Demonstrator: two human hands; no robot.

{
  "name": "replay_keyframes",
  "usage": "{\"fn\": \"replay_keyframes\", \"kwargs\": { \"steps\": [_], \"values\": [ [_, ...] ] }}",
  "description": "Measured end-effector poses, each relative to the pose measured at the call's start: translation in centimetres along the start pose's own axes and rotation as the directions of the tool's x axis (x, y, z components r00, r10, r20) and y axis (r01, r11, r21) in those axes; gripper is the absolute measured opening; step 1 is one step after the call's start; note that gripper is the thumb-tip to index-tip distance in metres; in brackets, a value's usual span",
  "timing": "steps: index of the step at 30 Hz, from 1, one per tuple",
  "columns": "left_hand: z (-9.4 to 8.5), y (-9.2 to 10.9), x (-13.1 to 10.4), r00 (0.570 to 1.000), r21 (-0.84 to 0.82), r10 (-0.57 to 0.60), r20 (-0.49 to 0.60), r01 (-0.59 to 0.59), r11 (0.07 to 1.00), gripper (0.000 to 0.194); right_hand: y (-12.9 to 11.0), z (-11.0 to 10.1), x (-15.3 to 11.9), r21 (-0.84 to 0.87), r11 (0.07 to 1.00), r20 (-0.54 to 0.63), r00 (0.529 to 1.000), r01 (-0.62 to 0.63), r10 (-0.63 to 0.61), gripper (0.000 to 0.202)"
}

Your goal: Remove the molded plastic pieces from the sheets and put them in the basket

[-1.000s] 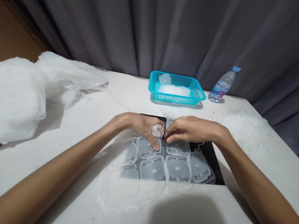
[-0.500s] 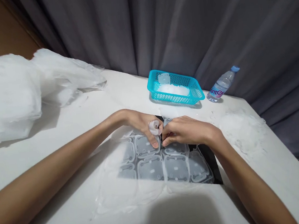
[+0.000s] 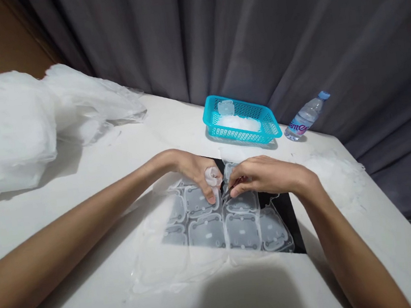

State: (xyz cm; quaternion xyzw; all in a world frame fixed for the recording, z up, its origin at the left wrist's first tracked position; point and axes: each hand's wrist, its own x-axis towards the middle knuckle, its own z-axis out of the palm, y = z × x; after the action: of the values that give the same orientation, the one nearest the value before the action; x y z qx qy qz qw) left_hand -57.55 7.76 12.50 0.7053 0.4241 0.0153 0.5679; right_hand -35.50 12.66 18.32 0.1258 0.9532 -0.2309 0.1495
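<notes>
A translucent plastic sheet (image 3: 206, 233), moulded into rounded-square panels, lies partly over a black surface on the white table. My left hand (image 3: 198, 172) is closed at the sheet's far middle, its thumb on one panel. In its curled fingers is a small rolled translucent piece (image 3: 213, 176). Just right of it, my right hand (image 3: 256, 175) pinches the sheet's edge between thumb and fingers, close to a gap between panels. Some fingertips of both hands are hidden.
A turquoise basket (image 3: 241, 137) with translucent pieces inside stands at the back. To its right is a water bottle (image 3: 303, 119). Thin translucent scraps (image 3: 336, 178) are heaped on the right. A large white plastic bag (image 3: 6, 132) lies at left, before a grey curtain (image 3: 222, 38).
My right hand has shifted slightly to the right, away from my left hand, and the gap between them is wider. My left hand has barely moved.
</notes>
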Motion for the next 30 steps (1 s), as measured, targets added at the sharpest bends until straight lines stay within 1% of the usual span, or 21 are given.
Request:
{"fn": "replay_keyframes", "kwargs": {
  "steps": [2,5,8,11,16,19,23,27,30],
  "values": [
    [0.0,0.0,0.0,1.0,-0.006,0.005,0.018,-0.005,1.0,0.038,-0.1,-0.2,-0.2,0.006,1.0,0.003,1.0,-0.007,0.007,0.021],
    [-0.1,0.1,-0.1,1.0,-0.004,0.012,0.026,-0.012,1.0,0.035,-0.5,0.1,0.1,-0.019,1.0,0.034,0.999,-0.012,0.013,0.021],
    [-0.2,0.1,-0.1,1.0,0.031,-0.005,0.017,0.004,1.0,0.034,-0.8,0.4,0.4,-0.055,0.998,0.059,0.998,-0.027,0.031,0.02],
    [-0.3,0.2,-0.1,1.0,0.053,-0.014,0.013,0.013,0.999,0.032,-0.9,0.6,0.3,-0.068,0.997,0.058,0.997,-0.042,0.046,0.023],
    [0.0,0.7,-0.2,0.997,0.05,-0.07,0.044,0.068,0.996,0.038,-1.0,0.7,0.3,-0.11,0.993,0.054,0.997,-0.046,0.052,0.026],
    [0.3,1.1,-0.2,0.996,0.055,-0.079,0.031,0.077,0.996,0.041,-1.3,0.9,0.7,-0.127,0.992,0.077,0.997,-0.021,0.031,0.025],
    [0.6,1.2,-0.2,0.997,0.094,-0.074,0.011,0.073,0.993,0.035,-1.6,1.1,1.1,-0.144,0.99,0.078,0.997,-0.013,0.024,0.023],
    [0.6,1.1,-0.2,0.998,0.051,-0.035,0.046,0.032,0.998,0.028,-1.6,1.3,1.3,-0.145,0.989,0.077,0.997,0.006,0.005,0.02],
    [0.8,1.5,-0.5,0.997,0.03,-0.03,0.07,0.028,0.999,0.023,-1.5,1.2,1.2,-0.113,0.993,0.061,0.998,0.019,-0.012,0.019]
  ]
}}
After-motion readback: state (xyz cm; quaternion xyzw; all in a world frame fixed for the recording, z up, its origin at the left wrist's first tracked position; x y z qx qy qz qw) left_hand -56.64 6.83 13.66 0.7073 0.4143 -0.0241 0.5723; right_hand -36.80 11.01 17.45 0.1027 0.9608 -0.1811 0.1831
